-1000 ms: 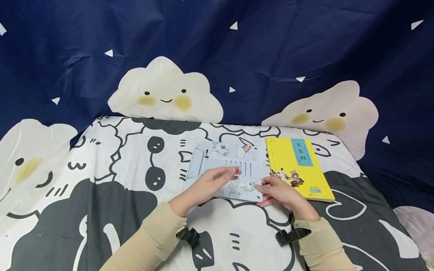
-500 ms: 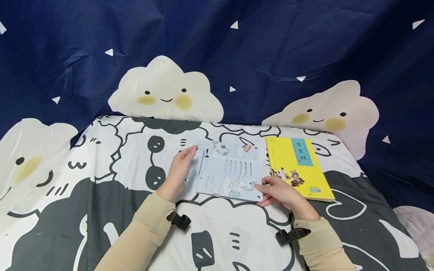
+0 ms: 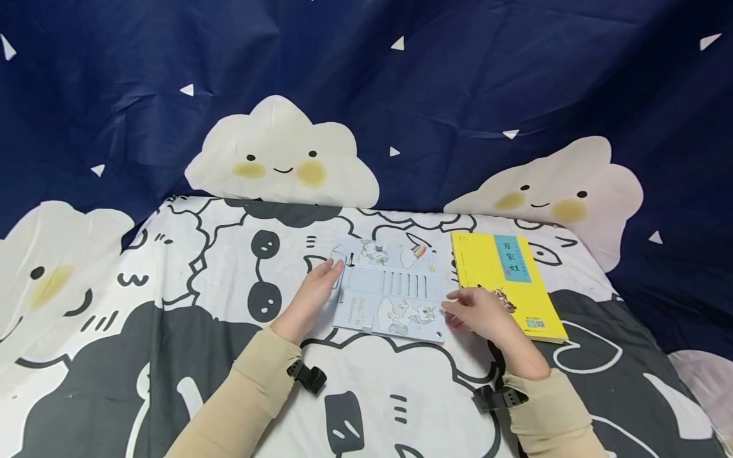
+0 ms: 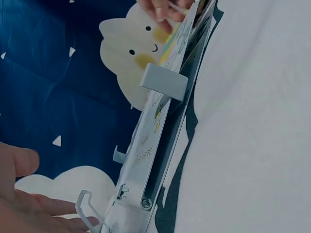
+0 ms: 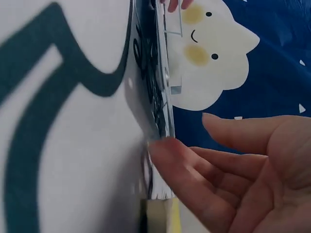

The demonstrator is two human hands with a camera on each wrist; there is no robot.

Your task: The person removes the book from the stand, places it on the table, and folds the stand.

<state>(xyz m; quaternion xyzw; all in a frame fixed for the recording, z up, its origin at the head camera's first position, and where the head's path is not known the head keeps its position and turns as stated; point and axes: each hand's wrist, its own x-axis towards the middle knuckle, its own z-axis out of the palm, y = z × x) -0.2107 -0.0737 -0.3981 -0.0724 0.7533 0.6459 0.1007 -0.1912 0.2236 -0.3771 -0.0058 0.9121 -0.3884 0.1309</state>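
Note:
A light-blue folding book stand (image 3: 395, 286) printed with unicorns lies nearly flat on the bedding in the head view. At its left edge is my left hand (image 3: 312, 292), fingertips against the end ledge. In the left wrist view, the fingers of this left hand (image 4: 39, 208) are extended by a wire page holder (image 4: 83, 206), thumb apart. Just off the stand's right edge is my right hand (image 3: 483, 315), partly over a yellow book (image 3: 492, 254). The right wrist view shows this right hand (image 5: 243, 170) with bent, relaxed fingers and a gap to the thumb.
Bedding (image 3: 223, 280) with black-and-white cartoon sheep covers the surface. Behind it hangs a dark blue curtain (image 3: 458, 76) with cloud faces. The yellow book lies close to the stand's right side. A black strap sits on each wrist.
My left hand has gone from over the stand to its left edge, where the end ledge now looks raised. My right hand has let go of the stand's right corner.

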